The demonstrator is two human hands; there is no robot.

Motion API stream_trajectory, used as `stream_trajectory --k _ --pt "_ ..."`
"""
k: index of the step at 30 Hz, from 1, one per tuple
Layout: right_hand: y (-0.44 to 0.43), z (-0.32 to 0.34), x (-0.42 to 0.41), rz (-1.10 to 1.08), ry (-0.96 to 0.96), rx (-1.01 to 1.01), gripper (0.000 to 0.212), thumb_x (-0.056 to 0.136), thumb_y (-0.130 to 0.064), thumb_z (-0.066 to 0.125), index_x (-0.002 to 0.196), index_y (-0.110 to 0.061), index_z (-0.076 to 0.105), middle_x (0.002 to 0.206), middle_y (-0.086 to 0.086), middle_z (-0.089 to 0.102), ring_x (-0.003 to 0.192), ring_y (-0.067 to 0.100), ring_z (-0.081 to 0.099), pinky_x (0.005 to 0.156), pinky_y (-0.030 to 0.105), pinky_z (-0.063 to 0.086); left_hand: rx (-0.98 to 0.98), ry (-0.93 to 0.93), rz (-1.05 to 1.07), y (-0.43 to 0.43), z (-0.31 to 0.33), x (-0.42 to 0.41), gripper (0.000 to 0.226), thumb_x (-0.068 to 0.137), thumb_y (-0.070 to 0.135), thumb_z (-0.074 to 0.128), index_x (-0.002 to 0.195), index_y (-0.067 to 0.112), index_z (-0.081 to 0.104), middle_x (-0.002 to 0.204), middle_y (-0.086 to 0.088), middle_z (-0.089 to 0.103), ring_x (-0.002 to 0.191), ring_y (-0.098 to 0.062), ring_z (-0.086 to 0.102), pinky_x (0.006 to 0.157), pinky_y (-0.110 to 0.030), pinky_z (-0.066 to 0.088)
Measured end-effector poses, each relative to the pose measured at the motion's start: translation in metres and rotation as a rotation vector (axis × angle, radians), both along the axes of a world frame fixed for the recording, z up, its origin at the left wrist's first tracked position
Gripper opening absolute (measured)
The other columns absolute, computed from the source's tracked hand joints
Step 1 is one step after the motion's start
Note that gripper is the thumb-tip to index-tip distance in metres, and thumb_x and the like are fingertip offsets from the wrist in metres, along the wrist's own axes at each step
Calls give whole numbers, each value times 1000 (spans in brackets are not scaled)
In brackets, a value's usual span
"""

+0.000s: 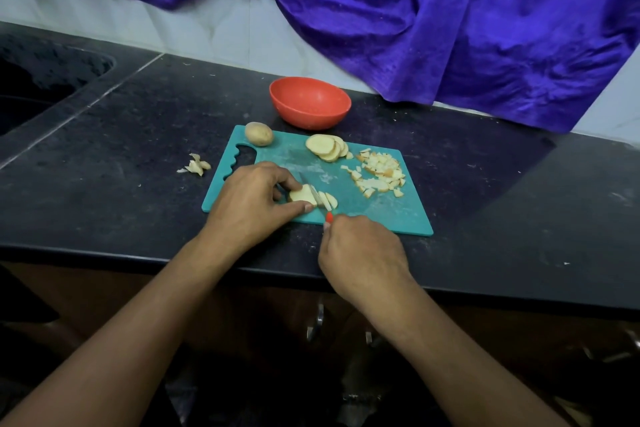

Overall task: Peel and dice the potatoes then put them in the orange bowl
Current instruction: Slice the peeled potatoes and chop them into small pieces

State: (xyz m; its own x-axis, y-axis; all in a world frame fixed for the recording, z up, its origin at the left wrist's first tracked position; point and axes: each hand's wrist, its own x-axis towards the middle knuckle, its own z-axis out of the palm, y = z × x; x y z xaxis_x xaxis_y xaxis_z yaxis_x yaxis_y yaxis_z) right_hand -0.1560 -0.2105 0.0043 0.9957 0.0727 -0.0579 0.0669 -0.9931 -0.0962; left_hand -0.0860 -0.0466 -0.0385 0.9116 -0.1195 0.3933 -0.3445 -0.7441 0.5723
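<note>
Left hand (252, 198) pinches potato slices (300, 194), right hand (360, 248) grips the knife (329, 217); dice (381, 173) lie on the board (381, 217), orange bowl (311, 116) behind.

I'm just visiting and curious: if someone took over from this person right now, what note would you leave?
Left hand holds a potato piece on the board; right hand grips the knife, blade across the piece.
Done: dice and slices lie on the board, peels on the counter.
Left: finish dicing, peel and dice the whole potato, fill the bowl, which looks empty.
</note>
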Motion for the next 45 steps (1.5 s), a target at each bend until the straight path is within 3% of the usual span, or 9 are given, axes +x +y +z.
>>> stream_trajectory --k 6,13,27,34,37,45 --pt "-11 5 4 -75 74 202 41 109 -46 34 98 -19 64 84 0 61 77 16 60 62 35 45 5 1 -7 1 0 -3 32 73 47 88 96 29 74 91 15 64 78 -2 59 72 -28 53" --pt "0 14 12 -56 39 157 39 109 -43 36 102 -18 65 86 0 59 81 17 59 65 35 44 -8 4 -53 8 -1 -3 30 79 37 85 106 25 78 99 13 69 84 -1 63 81 -34 56" --pt "8 0 3 9 27 13 29 107 -33 39 118 -16 61 94 3 57 90 23 62 68 36 45 -32 5 -48 8 -2 -4 30 78 36 87 105 26 79 98 12 70 84 -3 64 82 -37 58" --pt "-5 3 1 -61 72 227 41 109 -44 34 96 -19 64 83 0 61 76 17 61 64 37 49 -45 -10 -32 8 -2 -5 26 76 38 88 97 27 78 91 12 68 81 -3 63 79 -38 57" --pt "-4 12 6 -66 47 238 40 109 -44 35 97 -19 65 85 0 62 79 17 62 67 40 52 -43 -14 -29 8 -1 -5 25 75 38 89 95 28 77 89 13 68 81 -3 63 78 -38 57" --pt "10 14 14 -43 83 154 36 108 -41 39 108 -17 65 88 0 59 84 19 59 64 35 41 -33 -22 -33 8 -1 -6 24 75 38 89 92 28 76 87 12 66 79 -2 61 76 -34 56"
